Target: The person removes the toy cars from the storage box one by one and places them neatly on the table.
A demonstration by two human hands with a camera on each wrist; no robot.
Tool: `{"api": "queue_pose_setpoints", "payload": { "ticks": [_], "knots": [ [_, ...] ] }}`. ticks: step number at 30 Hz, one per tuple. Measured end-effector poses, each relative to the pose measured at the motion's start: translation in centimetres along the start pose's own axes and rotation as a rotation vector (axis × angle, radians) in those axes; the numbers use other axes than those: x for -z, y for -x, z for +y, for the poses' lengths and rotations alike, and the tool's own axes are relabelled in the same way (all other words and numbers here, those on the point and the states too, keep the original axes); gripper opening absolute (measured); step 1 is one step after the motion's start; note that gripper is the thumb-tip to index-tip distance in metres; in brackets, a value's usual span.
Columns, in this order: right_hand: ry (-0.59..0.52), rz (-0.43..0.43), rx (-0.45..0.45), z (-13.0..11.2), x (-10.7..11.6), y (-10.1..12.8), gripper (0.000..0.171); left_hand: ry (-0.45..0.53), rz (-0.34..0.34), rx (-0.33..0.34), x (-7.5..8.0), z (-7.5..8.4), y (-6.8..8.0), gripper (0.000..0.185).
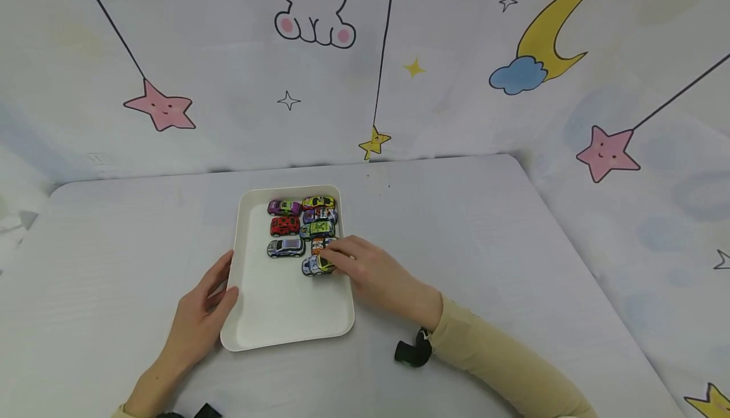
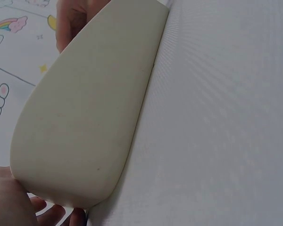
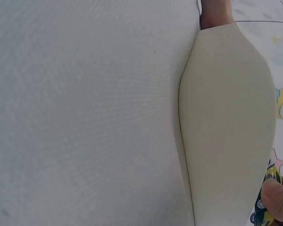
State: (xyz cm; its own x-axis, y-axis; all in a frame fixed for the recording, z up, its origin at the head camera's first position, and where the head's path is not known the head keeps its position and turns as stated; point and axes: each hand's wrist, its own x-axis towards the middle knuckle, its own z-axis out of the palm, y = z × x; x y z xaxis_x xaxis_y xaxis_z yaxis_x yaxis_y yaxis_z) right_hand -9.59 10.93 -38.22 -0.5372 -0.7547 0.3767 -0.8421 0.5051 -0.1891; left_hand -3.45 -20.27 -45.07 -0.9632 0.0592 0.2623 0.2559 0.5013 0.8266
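Observation:
A white rectangular tray [image 1: 268, 304] lies on the table and holds several small toy cars in two rows at its far end. My right hand [image 1: 365, 269] reaches over the tray's right rim and pinches a white, blue and yellow toy car [image 1: 316, 266] at the near end of the right row. The car's edge and a fingertip [image 3: 278, 200] show past the tray's outer wall [image 3: 226, 122] in the right wrist view. My left hand [image 1: 199, 313] rests against the tray's left rim, fingers relaxed. The left wrist view shows the tray's outer wall [image 2: 85, 113] close up.
The tray sits on a pale grey table [image 1: 513, 247]. A printed backdrop with stars, a moon and a bear stands behind. A small black object [image 1: 413, 349] lies by my right sleeve. The tray's near half is bare.

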Motion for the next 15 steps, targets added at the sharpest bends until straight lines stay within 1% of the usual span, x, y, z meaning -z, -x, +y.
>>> {"api": "queue_pose_setpoints", "payload": {
  "ticks": [5,15],
  "knots": [
    [0.032,0.021,-0.004,0.9,0.3,0.0,0.037,-0.002,-0.004,0.004,0.0,0.1,0.0,0.06],
    [0.038,0.086,-0.099,3.5,1.0,0.1,0.034,-0.002,-0.009,0.008,0.0,0.1,0.0,0.06]
  ]
}}
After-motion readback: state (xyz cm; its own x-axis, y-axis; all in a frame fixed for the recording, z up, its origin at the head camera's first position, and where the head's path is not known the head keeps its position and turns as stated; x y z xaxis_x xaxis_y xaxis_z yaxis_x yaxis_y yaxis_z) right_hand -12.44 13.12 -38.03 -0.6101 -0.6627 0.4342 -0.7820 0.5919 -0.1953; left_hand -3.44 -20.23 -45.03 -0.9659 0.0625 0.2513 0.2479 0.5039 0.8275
